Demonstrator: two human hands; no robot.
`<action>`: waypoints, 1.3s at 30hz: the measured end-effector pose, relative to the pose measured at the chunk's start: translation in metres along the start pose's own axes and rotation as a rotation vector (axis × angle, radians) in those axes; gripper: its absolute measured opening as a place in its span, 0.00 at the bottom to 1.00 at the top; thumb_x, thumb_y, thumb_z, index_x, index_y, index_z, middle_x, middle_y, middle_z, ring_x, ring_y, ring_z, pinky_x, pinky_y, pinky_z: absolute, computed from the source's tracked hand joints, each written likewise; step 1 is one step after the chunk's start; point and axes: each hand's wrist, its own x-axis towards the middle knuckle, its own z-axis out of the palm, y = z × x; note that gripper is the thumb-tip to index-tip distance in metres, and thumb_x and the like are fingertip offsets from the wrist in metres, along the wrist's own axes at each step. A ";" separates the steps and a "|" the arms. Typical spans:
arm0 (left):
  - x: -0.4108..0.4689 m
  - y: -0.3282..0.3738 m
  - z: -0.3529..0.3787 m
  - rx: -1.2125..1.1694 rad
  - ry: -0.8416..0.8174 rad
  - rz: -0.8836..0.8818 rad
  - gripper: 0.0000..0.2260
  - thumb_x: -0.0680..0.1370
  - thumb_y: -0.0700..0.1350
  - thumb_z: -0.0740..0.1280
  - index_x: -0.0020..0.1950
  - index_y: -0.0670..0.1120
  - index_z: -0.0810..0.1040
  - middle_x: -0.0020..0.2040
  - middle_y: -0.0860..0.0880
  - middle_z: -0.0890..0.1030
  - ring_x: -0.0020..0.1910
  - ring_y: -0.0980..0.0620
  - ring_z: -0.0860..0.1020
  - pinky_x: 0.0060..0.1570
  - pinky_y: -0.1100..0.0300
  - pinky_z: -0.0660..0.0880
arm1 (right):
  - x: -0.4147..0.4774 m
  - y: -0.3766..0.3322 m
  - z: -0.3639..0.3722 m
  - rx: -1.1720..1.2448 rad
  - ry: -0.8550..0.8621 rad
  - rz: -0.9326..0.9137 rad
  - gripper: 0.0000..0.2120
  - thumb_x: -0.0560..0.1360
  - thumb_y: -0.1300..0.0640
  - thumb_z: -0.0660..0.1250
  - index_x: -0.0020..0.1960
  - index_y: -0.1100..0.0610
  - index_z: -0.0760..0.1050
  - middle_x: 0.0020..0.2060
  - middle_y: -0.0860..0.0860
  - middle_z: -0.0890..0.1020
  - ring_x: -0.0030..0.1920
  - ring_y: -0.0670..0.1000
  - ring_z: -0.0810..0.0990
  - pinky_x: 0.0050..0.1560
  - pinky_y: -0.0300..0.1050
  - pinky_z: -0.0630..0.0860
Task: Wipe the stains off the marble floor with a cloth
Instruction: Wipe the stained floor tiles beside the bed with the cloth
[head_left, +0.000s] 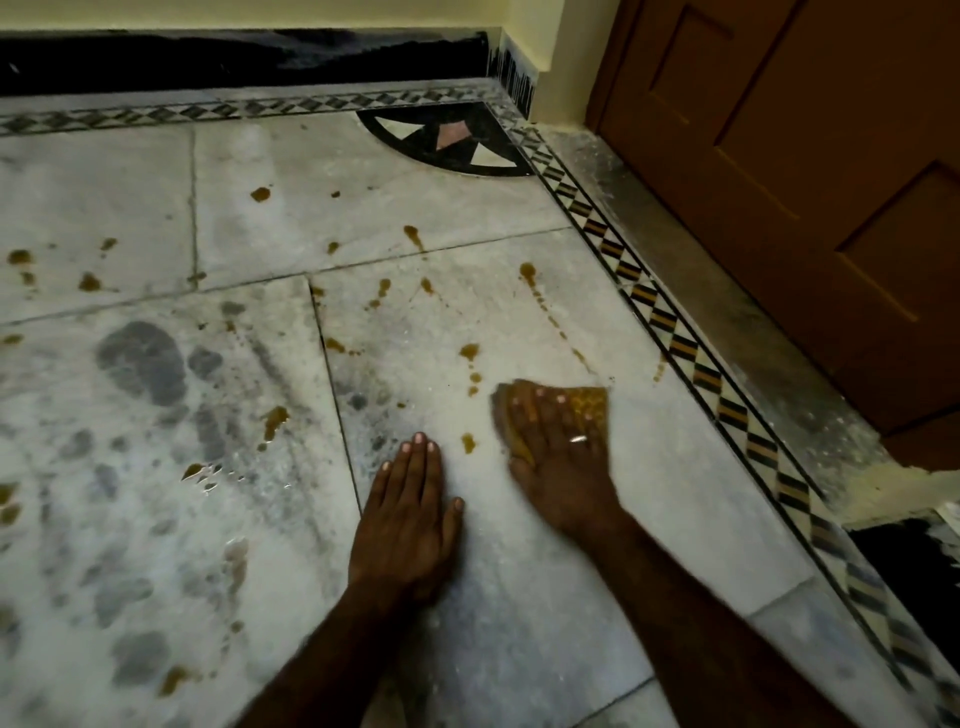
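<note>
A person's left hand (410, 514) lies flat and empty on the marble floor (519, 623), while the right hand (558, 457) presses a stained yellow cloth (587, 402) open-palmed against it. One brown spot (468, 442) sits between them. Most stains (470, 353) remain, scattered left and farther out. Beyond, an inlaid border (675, 343) and wooden door (779, 156) hem the corner.

floor (519, 571): white-grey marble | stains (470, 352): brown | cloth (587, 402): yellow-brown | border (675, 343): black-and-tan diamonds | door (805, 182): brown
</note>
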 end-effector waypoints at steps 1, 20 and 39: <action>-0.001 -0.001 0.001 -0.007 0.005 0.008 0.30 0.83 0.55 0.51 0.79 0.38 0.61 0.80 0.39 0.62 0.79 0.43 0.61 0.76 0.48 0.54 | -0.010 -0.017 0.003 -0.005 0.001 -0.094 0.34 0.79 0.40 0.54 0.83 0.48 0.55 0.81 0.56 0.61 0.79 0.62 0.63 0.74 0.69 0.64; 0.002 -0.016 -0.021 -0.098 -0.201 0.100 0.31 0.84 0.57 0.47 0.75 0.36 0.69 0.76 0.37 0.68 0.74 0.38 0.70 0.75 0.49 0.52 | -0.083 -0.025 -0.036 -0.242 -0.238 -0.275 0.38 0.74 0.35 0.60 0.80 0.50 0.64 0.77 0.56 0.69 0.77 0.60 0.62 0.72 0.60 0.70; 0.084 0.032 0.013 -0.105 -0.036 -0.001 0.29 0.83 0.54 0.51 0.77 0.36 0.66 0.78 0.37 0.65 0.76 0.38 0.66 0.77 0.48 0.52 | 0.003 0.040 -0.010 -0.110 0.078 -0.157 0.34 0.81 0.44 0.59 0.82 0.55 0.58 0.81 0.60 0.61 0.80 0.64 0.60 0.76 0.69 0.59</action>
